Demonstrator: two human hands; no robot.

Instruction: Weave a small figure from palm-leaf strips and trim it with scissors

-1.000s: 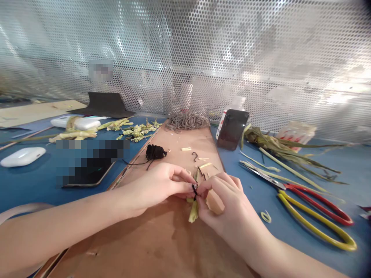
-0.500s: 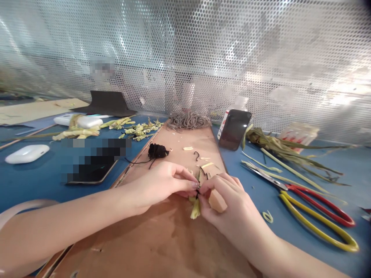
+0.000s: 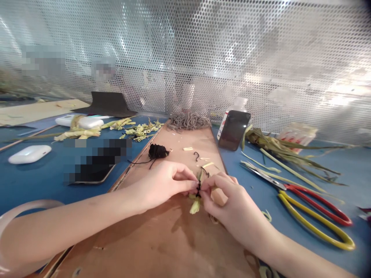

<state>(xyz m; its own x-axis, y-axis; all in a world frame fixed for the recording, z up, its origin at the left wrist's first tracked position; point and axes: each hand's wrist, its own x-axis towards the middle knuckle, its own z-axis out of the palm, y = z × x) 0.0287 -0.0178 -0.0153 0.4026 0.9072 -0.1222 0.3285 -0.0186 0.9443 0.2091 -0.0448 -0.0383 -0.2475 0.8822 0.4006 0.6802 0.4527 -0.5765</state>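
My left hand [image 3: 171, 181] and my right hand [image 3: 228, 195] meet over the brown board [image 3: 150, 247], each pinching a small bundle of pale green plant leaf [image 3: 195, 205]. Black cord [image 3: 198, 189] goes round the bundle's middle, right between my fingertips. The leaf flares out below the cord. Which strand each hand grips is partly hidden by the fingers. Beyond my left hand lies a ball of black cord [image 3: 158, 151] with a loose tail. Short black cord pieces [image 3: 196, 156] and pale leaf scraps [image 3: 207, 164] lie just past my fingers.
Scissors with red and yellow handles [image 3: 315, 216] lie on the blue table at right, near long leaves [image 3: 278, 144]. A phone [image 3: 234, 130] leans on a bottle. At left are another phone [image 3: 95, 166], a white case [image 3: 29, 154] and cut stems [image 3: 142, 131]. Grey cord [image 3: 189, 121] lies behind.
Both hands stay at the bundle with only small finger shifts. My right hand sits slightly lower, and the leaf's lower end has tilted a little. The view has moved slightly.
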